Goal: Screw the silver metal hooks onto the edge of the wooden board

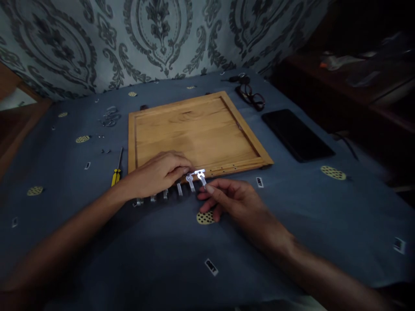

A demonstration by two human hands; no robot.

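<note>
A framed wooden panel (pixel 188 125) lies flat, with a row of small metal hooks (pixel 180 188) sticking out along its near edge. Over that edge rests my left hand (pixel 158 172), its thumb and fingers closed together beside a bright metal strip; what the fingertips grip is hidden. My right hand (pixel 231 196) pinches the lower end of the rightmost metal hook (pixel 201 176) between thumb and forefinger, the other fingers curled loosely below. Several small dark holes show in the frame's edge just right of this hook.
A yellow-handled screwdriver (pixel 117 168) lies left of the panel, near small screws (pixel 105 151) and a heap of metal pieces (pixel 109 116). Eyeglasses (pixel 251 97) and a black phone-like slab (pixel 296 134) are at the right. A patterned blue cloth (pixel 292 207) covers the surface.
</note>
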